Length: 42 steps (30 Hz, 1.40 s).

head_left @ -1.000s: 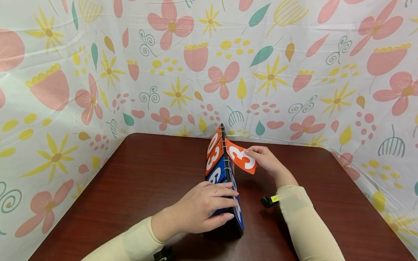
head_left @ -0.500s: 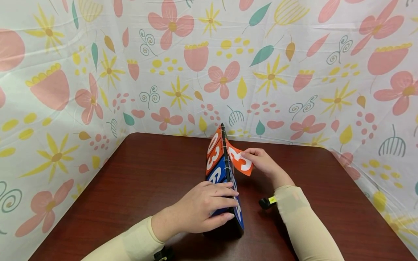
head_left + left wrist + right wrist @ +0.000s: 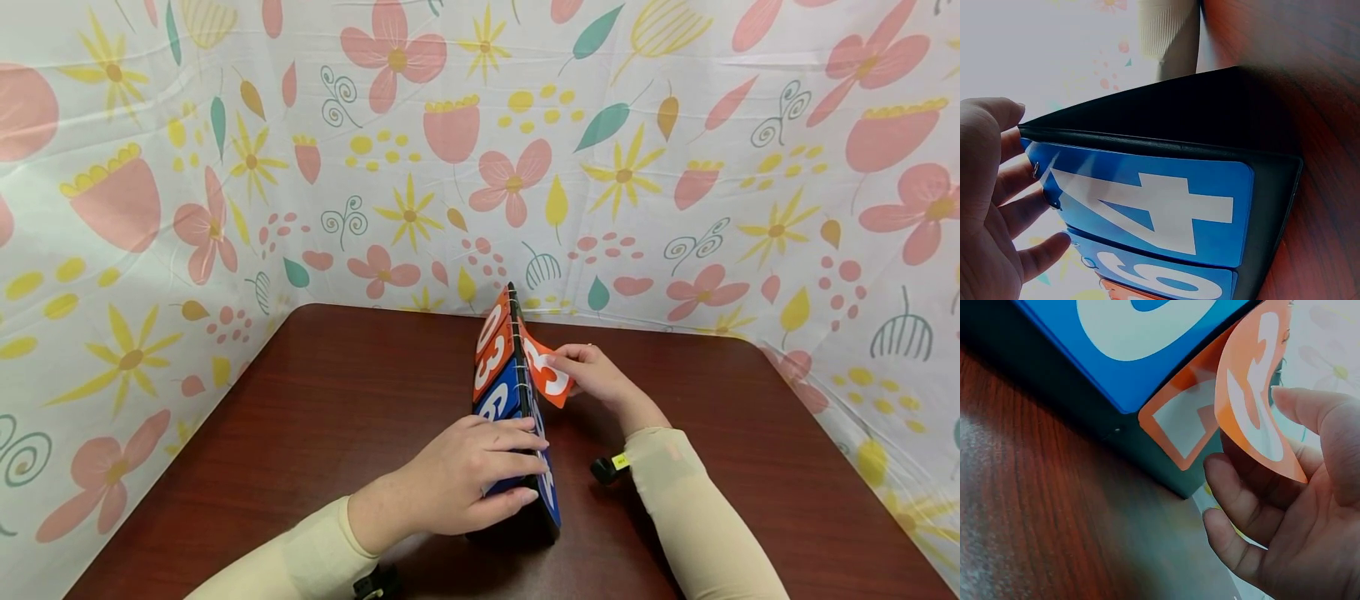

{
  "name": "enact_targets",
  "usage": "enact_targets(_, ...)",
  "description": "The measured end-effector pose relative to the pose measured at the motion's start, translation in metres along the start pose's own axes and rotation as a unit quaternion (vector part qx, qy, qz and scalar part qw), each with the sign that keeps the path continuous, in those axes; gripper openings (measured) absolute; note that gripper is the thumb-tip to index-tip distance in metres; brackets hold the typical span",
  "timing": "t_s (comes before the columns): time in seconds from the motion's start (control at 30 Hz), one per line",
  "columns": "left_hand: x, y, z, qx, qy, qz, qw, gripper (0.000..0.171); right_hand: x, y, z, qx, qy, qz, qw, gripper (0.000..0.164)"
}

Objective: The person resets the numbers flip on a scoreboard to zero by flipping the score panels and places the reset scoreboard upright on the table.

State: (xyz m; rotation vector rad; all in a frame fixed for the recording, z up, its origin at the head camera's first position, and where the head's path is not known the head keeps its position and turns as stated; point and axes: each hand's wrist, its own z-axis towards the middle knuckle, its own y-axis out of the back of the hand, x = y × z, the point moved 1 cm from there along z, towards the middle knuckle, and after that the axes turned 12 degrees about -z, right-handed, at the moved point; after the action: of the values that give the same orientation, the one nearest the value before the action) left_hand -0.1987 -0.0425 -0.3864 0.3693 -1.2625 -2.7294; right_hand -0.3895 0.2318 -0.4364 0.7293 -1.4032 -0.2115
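Note:
A tent-shaped flip scoreboard with a black base and ring-bound number cards stands on the table. My left hand holds its near end, fingers curled over the top ridge. In the left wrist view, a blue card with a white 4 hangs below that hand's fingers. My right hand pinches an orange card with a white 3, lifted and bent away from the far right side. Beneath it, another orange card lies against the board, its numeral partly hidden.
The dark red-brown table extends around the scoreboard. A floral curtain hangs behind and beside it. On the board's left side are orange cards and a blue card. A black wrist device sits at my right sleeve.
My right hand has moved left towards the scoreboard, carrying the orange card's free edge closer to the board and bending it more. The left hand and the scoreboard stay in place.

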Motion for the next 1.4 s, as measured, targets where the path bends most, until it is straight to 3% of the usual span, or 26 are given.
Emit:
enact_targets(0.37,0.0,-0.001,0.0,-0.005,-0.006,0.0,1.0,0.031,0.0,0.001,-0.001,-0.017,-0.009,-0.002,1.0,0.047)
enact_targets(0.63,0.0,0.001,0.001,-0.003,-0.003,-0.002,1.0,0.032,-0.001,0.017,-0.001,-0.086,-0.036,0.021,0.995,0.045)
enact_targets(0.83,-0.001,0.0,0.0,-0.006,0.001,-0.012,0.9999,0.032,0.001,0.028,-0.005,-0.102,-0.069,0.082,0.989,0.039)
enact_targets(0.93,-0.001,0.0,0.0,-0.006,0.007,-0.019,0.9998,0.032,0.003,0.036,-0.007,-0.093,-0.093,0.158,0.979,0.037)
enact_targets(1.07,-0.001,-0.001,0.0,-0.008,0.007,-0.02,0.9997,0.032,0.009,0.046,-0.013,-0.07,-0.1,0.29,0.949,0.043)
enact_targets(1.17,-0.002,-0.001,0.0,-0.007,0.008,-0.021,0.9997,0.032,0.016,0.052,-0.019,-0.052,-0.077,0.356,0.93,0.046)
enact_targets(1.4,-0.002,0.0,-0.001,-0.006,0.019,-0.029,0.9994,0.031,0.03,0.057,-0.027,-0.011,-0.001,0.428,0.903,0.031)
